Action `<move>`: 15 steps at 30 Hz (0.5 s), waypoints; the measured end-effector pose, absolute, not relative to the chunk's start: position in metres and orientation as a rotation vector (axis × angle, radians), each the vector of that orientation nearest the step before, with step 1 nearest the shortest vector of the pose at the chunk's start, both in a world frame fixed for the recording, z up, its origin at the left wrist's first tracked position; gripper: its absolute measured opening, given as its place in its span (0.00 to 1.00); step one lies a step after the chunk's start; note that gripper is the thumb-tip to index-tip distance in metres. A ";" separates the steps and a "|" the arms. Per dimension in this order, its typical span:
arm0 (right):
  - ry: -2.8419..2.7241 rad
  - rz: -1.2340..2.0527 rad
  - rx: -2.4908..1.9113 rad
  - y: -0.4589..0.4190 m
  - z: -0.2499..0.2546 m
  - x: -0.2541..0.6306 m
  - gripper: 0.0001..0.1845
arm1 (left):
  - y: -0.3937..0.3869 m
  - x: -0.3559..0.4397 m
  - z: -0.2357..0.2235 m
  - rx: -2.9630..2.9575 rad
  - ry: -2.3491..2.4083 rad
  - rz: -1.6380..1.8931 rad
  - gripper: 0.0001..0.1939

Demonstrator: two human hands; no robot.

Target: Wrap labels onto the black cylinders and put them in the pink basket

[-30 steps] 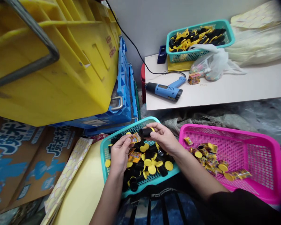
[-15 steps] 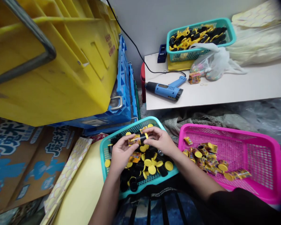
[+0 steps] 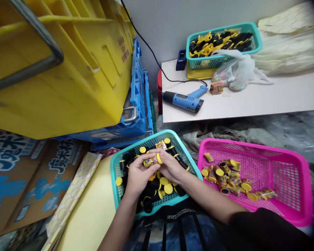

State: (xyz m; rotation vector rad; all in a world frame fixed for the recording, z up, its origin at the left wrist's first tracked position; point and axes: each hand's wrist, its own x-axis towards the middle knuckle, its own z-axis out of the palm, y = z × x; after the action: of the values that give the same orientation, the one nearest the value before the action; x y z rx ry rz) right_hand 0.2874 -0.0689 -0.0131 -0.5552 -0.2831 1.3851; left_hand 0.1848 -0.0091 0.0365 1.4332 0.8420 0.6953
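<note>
A small yellow-capped tube in a printed sleeve lies between both hands, tilted slightly. My left hand is closed round its sleeved body, thumb along the lower side. At the yellow cap end, my right hand is closed on the same tube, its fingertips touching the left fingers. Below them sits a turquoise basket with several black tubes with yellow caps and a few loose printed sleeves. Part of its contents is hidden by my hands.
To the right stands a pink basket holding several sleeved tubes. A blue heat gun rests on the white table, near a plastic bag and a second turquoise basket. A yellow crate rises at the left.
The printed sleeve, apart from the black tube a second ago, now surrounds it. My right hand has moved left and down, closing against my left.
</note>
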 end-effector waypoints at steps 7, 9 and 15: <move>-0.365 1.471 -0.596 -0.075 -0.018 0.301 0.28 | -0.012 0.181 0.041 1.413 0.782 0.608 0.14; -0.402 1.489 -0.601 -0.077 -0.018 0.304 0.28 | -0.012 0.181 0.043 1.419 0.769 0.568 0.12; -0.573 1.391 -0.747 -0.082 -0.015 0.307 0.27 | -0.015 0.184 0.043 1.644 0.789 0.588 0.10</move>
State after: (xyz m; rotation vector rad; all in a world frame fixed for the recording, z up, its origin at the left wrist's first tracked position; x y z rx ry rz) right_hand 0.3066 -0.0820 -0.0154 -0.7468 -0.5733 1.3914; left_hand 0.1836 -0.0148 0.0433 1.6444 0.7895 0.5883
